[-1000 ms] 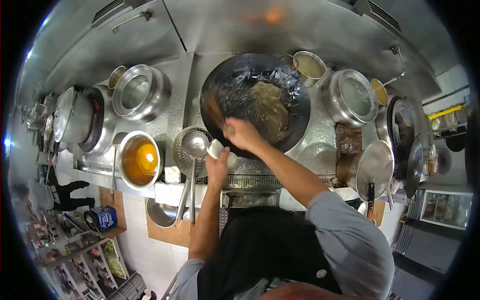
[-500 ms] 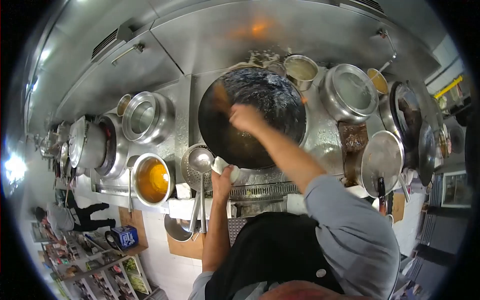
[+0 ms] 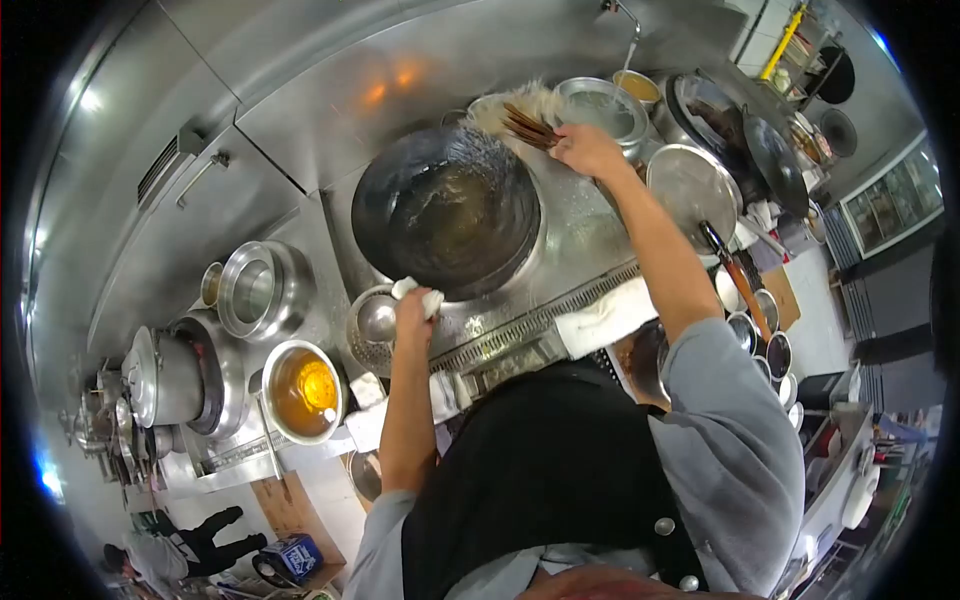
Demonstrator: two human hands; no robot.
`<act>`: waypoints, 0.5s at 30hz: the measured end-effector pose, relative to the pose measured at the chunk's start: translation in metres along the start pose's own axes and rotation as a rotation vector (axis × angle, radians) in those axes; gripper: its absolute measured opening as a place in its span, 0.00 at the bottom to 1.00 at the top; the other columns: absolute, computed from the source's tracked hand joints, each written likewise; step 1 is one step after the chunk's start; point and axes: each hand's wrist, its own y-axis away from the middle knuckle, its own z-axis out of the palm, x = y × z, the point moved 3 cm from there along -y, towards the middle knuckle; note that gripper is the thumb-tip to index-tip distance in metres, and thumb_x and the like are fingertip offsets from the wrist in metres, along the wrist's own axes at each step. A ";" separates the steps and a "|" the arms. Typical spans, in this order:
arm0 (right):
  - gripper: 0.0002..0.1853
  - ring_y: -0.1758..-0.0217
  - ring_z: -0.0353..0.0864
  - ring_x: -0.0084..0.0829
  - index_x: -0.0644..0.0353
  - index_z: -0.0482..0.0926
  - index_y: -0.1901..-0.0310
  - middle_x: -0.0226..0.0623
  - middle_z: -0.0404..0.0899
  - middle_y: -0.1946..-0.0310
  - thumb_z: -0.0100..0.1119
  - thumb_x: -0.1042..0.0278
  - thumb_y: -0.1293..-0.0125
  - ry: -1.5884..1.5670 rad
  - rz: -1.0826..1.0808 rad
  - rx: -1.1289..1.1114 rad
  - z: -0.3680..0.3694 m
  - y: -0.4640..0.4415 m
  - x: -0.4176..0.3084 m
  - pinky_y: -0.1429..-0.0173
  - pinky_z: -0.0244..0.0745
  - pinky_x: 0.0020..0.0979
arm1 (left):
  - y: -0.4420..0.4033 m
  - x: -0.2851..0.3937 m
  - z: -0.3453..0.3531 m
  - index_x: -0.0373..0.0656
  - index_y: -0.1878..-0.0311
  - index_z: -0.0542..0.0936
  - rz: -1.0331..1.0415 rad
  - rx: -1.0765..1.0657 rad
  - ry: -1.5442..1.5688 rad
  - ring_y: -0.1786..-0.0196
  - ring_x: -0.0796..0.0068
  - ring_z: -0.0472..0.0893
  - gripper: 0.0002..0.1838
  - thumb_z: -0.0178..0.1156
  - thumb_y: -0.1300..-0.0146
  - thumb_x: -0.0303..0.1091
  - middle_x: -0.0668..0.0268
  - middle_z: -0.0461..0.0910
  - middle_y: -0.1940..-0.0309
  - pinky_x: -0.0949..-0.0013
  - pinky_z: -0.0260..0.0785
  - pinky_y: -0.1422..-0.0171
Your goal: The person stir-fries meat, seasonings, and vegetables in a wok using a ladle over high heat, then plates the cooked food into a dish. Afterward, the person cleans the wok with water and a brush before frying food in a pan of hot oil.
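A black wok (image 3: pixel 400 220) with a wet inside and some murky liquid at its bottom sits on the steel stove. At its near left rim my left hand (image 3: pixel 412 318) is closed on a white cloth (image 3: pixel 431 302). My right hand (image 3: pixel 585 150) grips a brown bamboo brush (image 3: pixel 530 127), held up beyond the wok's far right rim. Water splashes around the brush, partly hiding a pot behind it. Next to my left hand lie a metal ladle (image 3: pixel 377 322) and a perforated skimmer (image 3: pixel 357 345).
Left stand a bowl of orange oil (image 3: pixel 276 385), nested steel pots (image 3: pixel 297 290) and a lidded pot (image 3: pixel 175 378). Right are a round strainer (image 3: pixel 690 190), a water pot (image 3: pixel 603 105) and another wok (image 3: pixel 775 165). A person (image 3: pixel 165 553) is at lower left.
The brush in my right hand has moved from inside the wok up past its far right rim, with water splashing. The murky liquid has spread and thinned. The whole view has turned.
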 end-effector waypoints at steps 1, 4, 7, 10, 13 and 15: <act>0.26 0.41 0.86 0.49 0.51 0.83 0.36 0.45 0.87 0.45 0.65 0.53 0.35 -0.117 -0.039 0.059 0.008 0.034 -0.007 0.37 0.80 0.46 | 0.007 -0.007 0.008 0.46 0.61 0.79 -0.024 -0.031 0.089 0.77 0.69 0.81 0.05 0.64 0.36 0.33 0.63 0.82 0.72 0.66 0.63 0.83; 0.27 0.41 0.85 0.50 0.51 0.81 0.34 0.44 0.87 0.45 0.67 0.54 0.33 -0.399 -0.086 0.172 0.084 0.135 -0.016 0.38 0.80 0.45 | 0.043 -0.023 0.038 0.47 0.62 0.81 0.046 -0.083 0.170 0.75 0.70 0.80 0.03 0.63 0.35 0.33 0.66 0.82 0.72 0.67 0.65 0.80; 0.29 0.42 0.86 0.51 0.53 0.80 0.33 0.46 0.87 0.46 0.69 0.54 0.34 -0.570 0.085 -0.025 0.150 0.198 0.015 0.38 0.80 0.45 | 0.045 -0.017 0.022 0.48 0.61 0.83 0.131 0.034 0.061 0.74 0.70 0.79 0.06 0.65 0.39 0.36 0.66 0.82 0.73 0.68 0.62 0.76; 0.29 0.43 0.86 0.50 0.56 0.79 0.32 0.51 0.87 0.48 0.69 0.57 0.33 -0.583 0.037 0.076 0.133 0.252 0.047 0.38 0.80 0.42 | 0.032 0.019 -0.032 0.43 0.62 0.84 0.319 0.089 -0.039 0.73 0.68 0.81 0.07 0.66 0.42 0.33 0.66 0.82 0.72 0.66 0.65 0.75; 0.27 0.44 0.88 0.46 0.57 0.78 0.33 0.52 0.87 0.49 0.68 0.58 0.31 -0.649 0.092 0.098 0.129 0.317 0.100 0.38 0.80 0.39 | 0.050 0.057 -0.055 0.37 0.63 0.84 0.302 0.118 -0.089 0.74 0.69 0.82 0.07 0.65 0.42 0.30 0.65 0.82 0.73 0.66 0.65 0.77; 0.29 0.43 0.87 0.46 0.60 0.77 0.33 0.54 0.86 0.49 0.69 0.55 0.32 -0.523 0.275 0.023 0.124 0.359 0.124 0.38 0.79 0.39 | 0.066 0.078 -0.060 0.36 0.63 0.84 0.296 0.121 -0.184 0.75 0.70 0.81 0.08 0.64 0.42 0.30 0.64 0.82 0.73 0.67 0.63 0.79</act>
